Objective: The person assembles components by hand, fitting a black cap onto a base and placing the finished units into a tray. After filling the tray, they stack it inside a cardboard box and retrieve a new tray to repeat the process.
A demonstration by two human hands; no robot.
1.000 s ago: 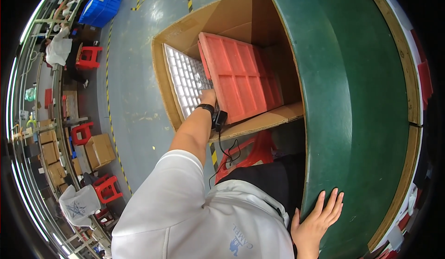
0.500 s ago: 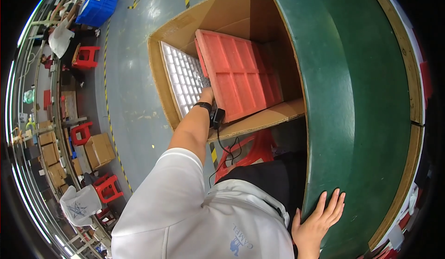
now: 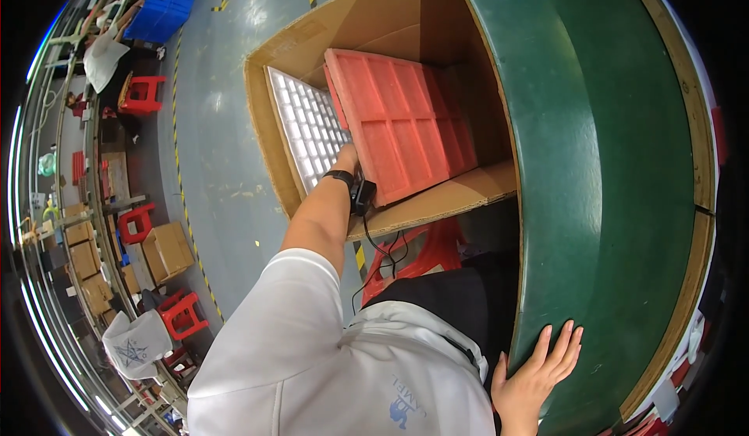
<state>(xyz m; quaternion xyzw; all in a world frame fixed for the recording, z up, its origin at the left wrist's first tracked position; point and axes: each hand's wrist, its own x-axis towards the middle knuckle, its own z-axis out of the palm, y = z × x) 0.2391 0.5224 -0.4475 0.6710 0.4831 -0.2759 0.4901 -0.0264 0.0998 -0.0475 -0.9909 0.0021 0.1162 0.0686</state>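
Note:
My left hand [image 3: 346, 157] reaches down into a large cardboard box [image 3: 273, 136], between a white tray [image 3: 300, 120] with rows of small pockets and a red divided panel [image 3: 406, 124]. Its fingers are hidden, so what they hold, if anything, does not show. At the wrist is a dark strap with a small black device [image 3: 363, 196], from which a cable hangs. The red panel leans at a slant inside the box, with another red edge just behind it. My right hand [image 3: 538, 370] rests flat on the green tabletop [image 3: 554, 225], fingers spread and holding nothing.
A red stool [image 3: 421, 256] stands under the table edge beside the box. Across the aisle are a blue crate [image 3: 160, 11], several red stools, cardboard cartons [image 3: 168, 255] and a person in a light top [image 3: 104, 60]. Yellow-black tape [image 3: 179, 163] marks the floor.
The view has shifted slightly. A patch of grey beyond my left hand, between tray and panel, shows less now. My right hand stays in place on the table.

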